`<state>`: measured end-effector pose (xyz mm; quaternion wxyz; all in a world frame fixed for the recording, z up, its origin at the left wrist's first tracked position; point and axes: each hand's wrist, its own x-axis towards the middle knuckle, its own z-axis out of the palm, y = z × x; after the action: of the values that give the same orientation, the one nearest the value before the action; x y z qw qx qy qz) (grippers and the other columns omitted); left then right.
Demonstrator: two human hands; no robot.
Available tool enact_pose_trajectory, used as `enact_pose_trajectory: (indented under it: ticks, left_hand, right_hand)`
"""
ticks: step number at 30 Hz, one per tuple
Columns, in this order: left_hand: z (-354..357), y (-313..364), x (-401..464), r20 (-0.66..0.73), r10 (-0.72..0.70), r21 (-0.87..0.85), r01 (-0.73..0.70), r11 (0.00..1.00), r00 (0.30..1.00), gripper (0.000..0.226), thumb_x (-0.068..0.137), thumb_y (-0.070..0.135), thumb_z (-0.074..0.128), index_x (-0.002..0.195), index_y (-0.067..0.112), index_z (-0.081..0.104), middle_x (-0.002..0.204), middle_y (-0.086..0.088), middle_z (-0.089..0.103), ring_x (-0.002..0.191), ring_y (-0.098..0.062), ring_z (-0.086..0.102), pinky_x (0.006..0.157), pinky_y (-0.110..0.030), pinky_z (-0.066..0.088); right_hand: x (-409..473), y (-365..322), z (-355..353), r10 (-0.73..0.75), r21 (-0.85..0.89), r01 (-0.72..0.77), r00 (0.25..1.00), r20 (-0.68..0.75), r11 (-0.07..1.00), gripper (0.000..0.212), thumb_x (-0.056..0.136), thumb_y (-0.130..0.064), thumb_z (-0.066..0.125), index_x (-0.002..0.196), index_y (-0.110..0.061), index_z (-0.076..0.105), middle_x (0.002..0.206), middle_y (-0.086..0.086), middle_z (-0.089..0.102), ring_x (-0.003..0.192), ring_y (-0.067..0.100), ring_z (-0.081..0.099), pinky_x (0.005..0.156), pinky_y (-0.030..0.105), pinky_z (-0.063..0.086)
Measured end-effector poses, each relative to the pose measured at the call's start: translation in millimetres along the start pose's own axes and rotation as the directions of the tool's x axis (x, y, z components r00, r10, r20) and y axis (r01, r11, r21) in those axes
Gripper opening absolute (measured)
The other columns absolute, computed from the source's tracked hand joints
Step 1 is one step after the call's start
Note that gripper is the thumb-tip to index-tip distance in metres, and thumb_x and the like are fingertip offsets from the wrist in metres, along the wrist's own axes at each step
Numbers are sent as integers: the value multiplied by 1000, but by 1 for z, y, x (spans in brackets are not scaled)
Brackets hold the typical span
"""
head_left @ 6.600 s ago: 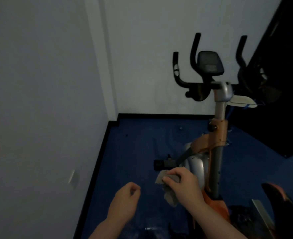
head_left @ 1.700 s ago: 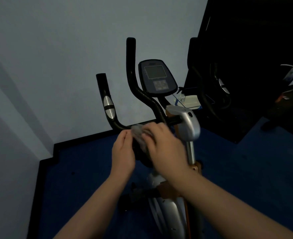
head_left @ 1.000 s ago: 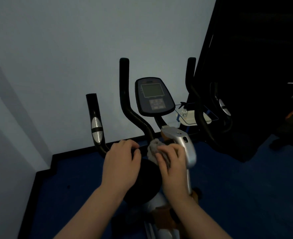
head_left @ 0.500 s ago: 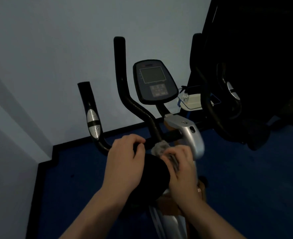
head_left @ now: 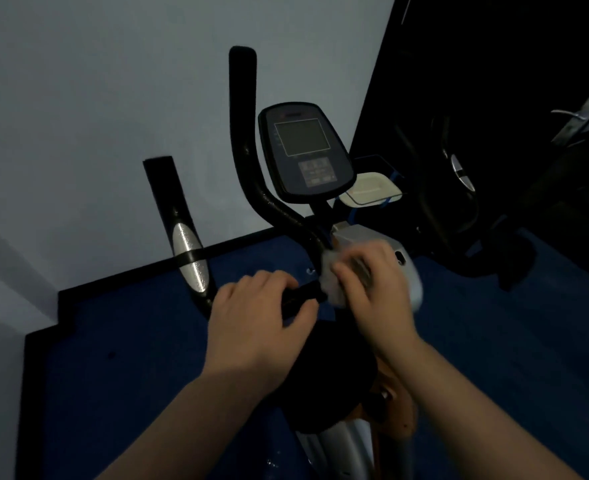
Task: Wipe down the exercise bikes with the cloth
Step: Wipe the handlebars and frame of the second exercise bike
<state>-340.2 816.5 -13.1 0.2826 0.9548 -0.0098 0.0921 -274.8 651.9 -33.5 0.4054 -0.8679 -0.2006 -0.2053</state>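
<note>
An exercise bike stands right in front of me, with black handlebars (head_left: 248,161) and a dark console (head_left: 303,150) on a silver stem (head_left: 409,268). My left hand (head_left: 258,320) is wrapped around the horizontal handlebar bar (head_left: 301,294). My right hand (head_left: 372,289) presses a crumpled grey cloth (head_left: 331,275) against the bar's junction with the stem. Most of the cloth is hidden under my fingers. The right hand is blurred.
The white wall and black skirting (head_left: 130,275) are close on the left and ahead. The floor (head_left: 130,358) is blue. A white tray (head_left: 372,188) sits behind the console. A second dark machine (head_left: 459,188) stands in the dark corner at right.
My right hand with the cloth has moved up along the bar toward the silver stem. My left hand keeps its grip on the handlebar. The view has moved in closer.
</note>
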Motion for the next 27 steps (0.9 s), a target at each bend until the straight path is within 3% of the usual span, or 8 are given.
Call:
enact_pose_trajectory:
  ticks: [3, 8, 11, 16, 21, 25, 27]
  left_hand:
    - [1, -2, 3, -23, 15, -6, -15, 1000, 1000, 34, 81, 59, 38, 100, 37, 55, 90, 18, 54, 85, -4, 47, 80, -26, 25]
    - [2, 1, -1, -98, 38, -23, -41, 999, 994, 25, 79, 49, 48, 86, 29, 60, 76, 13, 56, 73, -8, 50, 76, -31, 36]
    - [3, 2, -1, -92, 12, 0, -12, 1000, 996, 24, 79, 48, 48, 86, 28, 61, 75, 13, 56, 72, -8, 51, 76, -28, 35]
    - [3, 4, 1, -59, -13, 38, 15, 999, 998, 31, 78, 55, 42, 96, 36, 60, 84, 19, 57, 80, 0, 49, 81, -20, 23]
    - [1, 7, 3, -63, -48, 18, 49, 999, 997, 27, 75, 56, 43, 87, 39, 60, 78, 21, 57, 79, 1, 51, 96, -19, 26]
    - [1, 6, 1, -109, -76, -11, 76, 997, 991, 26, 72, 57, 50, 86, 38, 60, 77, 23, 58, 82, 5, 54, 111, -21, 19]
    - [1, 6, 0, -143, -96, -21, 94, 995, 985, 24, 71, 56, 53, 85, 38, 61, 78, 23, 59, 84, 5, 55, 114, -21, 14]
  right_hand:
    - [34, -11, 11, 11, 18, -11, 1000, 5, 1000, 7, 88, -12, 62, 93, -17, 60, 98, -2, 51, 87, -6, 48, 76, 5, 37]
    - [-15, 1, -9, -10, 16, 9, 999, 49, 1000, 18, 86, -13, 63, 88, -28, 55, 90, -12, 50, 91, -1, 49, 77, 8, 37]
    - [9, -4, -2, -59, -1, 59, 994, 94, 998, 8, 87, -14, 62, 88, -20, 57, 91, -9, 47, 85, -1, 49, 73, 10, 38]
    - [60, -16, 16, -132, 45, 127, 984, 117, 991, 5, 89, -14, 62, 92, -15, 59, 99, -3, 48, 87, 12, 54, 75, 31, 47]
    - [23, 6, -3, -185, 73, 175, 968, 169, 982, 11, 87, -17, 61, 88, -24, 54, 93, -14, 42, 82, 0, 50, 69, 12, 42]
    - [77, -21, 25, -277, 5, 279, 951, 136, 960, 4, 89, -13, 61, 91, -11, 59, 94, 5, 49, 79, 20, 53, 62, 38, 49]
    - [102, -32, 36, -304, 22, 304, 941, 147, 952, 6, 91, -14, 59, 95, -9, 60, 98, 8, 50, 81, 23, 54, 63, 42, 51]
